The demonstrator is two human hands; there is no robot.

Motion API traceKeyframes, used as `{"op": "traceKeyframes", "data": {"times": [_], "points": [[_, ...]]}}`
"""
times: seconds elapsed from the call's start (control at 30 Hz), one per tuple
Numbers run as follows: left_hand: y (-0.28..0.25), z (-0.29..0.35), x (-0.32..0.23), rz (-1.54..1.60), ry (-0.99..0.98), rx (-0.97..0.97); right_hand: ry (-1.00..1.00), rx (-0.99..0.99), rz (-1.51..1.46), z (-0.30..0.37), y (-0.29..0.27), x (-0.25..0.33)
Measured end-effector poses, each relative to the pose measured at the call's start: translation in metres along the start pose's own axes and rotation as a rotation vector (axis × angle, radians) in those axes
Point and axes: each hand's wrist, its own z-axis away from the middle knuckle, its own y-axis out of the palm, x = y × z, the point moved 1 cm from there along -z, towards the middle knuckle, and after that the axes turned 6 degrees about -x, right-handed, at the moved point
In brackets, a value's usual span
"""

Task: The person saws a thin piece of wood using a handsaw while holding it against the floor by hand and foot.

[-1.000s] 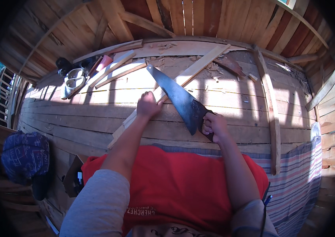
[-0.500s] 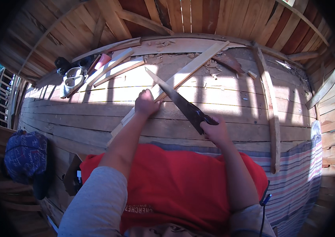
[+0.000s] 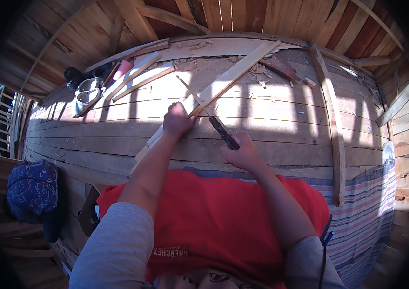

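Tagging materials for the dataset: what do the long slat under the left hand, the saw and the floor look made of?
Long slat: pale raw wood, unpainted, chips lying beside it; left hand presses it.
Saw: thin blade seen edge-on, probably metal; dark handle in the right hand, plastic or wood, cannot tell.
Floor: bare weathered planks, visible grain and seams.

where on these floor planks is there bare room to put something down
Bare planks lie right of the right hand, up to the long upright slat, and left of the left hand. Crowded: wood chips at the top, the tool pile top left.
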Motion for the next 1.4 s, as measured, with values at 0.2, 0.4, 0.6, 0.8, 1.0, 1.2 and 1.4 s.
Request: {"op": "traceKeyframes", "data": {"times": [0.2,0.4,0.6,0.8,1.0,1.2,1.4], "points": [[-0.003,0.006,0.015,0.013,-0.019,0.006,0.195,0.039,-0.117,0.027,-0.024,-0.001],[-0.001,-0.003,-0.001,0.022,0.003,0.078,0.034,-0.049,-0.024,0.003,-0.006,0.003],[0.000,0.000,0.011,-0.007,-0.045,0.070,0.167,0.060,-0.059,0.030,-0.017,0.002],[0.008,0.000,0.008,0.033,-0.019,0.074,0.170,0.053,-0.013,0.006,-0.006,0.014],[-0.007,0.001,0.008,0.015,-0.048,0.091,0.174,0.025,-0.163,0.025,-0.012,0.001],[0.003,-0.001,0.002,0.017,-0.061,0.125,0.125,0.041,-0.033,0.005,-0.003,0.005],[0.004,-0.004,0.019,0.053,-0.042,0.011,0.043,0.055,-0.062,0.022,0.006,-0.003]]}}
